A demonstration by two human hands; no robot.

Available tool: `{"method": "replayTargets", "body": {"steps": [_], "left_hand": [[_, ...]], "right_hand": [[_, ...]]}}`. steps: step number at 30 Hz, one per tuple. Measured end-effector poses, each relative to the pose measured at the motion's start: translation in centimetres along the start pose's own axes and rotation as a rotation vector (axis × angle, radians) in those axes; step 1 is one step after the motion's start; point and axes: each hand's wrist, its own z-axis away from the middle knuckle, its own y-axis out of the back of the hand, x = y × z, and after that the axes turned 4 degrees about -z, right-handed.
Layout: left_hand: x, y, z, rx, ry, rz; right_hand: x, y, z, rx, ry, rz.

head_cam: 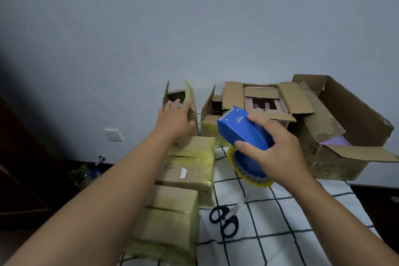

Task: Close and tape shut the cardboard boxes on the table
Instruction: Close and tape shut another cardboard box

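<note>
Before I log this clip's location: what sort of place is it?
Probably a room in a home used for packing, not a warehouse: a checked tablecloth covers the table, a wall socket sits on the plain wall, and worn cardboard boxes stand about.

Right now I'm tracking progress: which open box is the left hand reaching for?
The small upright box at the far left: the left hand touches its raised flap. The other open boxes sit further right.

Two bare forearms and hands (174, 119), no sleeves, rings or watch in view.
</note>
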Motion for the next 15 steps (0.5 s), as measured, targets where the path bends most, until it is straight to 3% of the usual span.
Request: {"method": "replayTargets", "body": {"steps": [4,15], "left_hand": [[0.0,-1.0,-3.5,-0.027,-0.009,-0.074],[-0.8,-0.8,-4.2,0.236,-0.015,0.156]], "right_hand": [[1.5,-0.5,-1.1,0.005,0.017,0.01],[3.1,-1.0,-1.1,-0.014,0.008,0.011]]}}
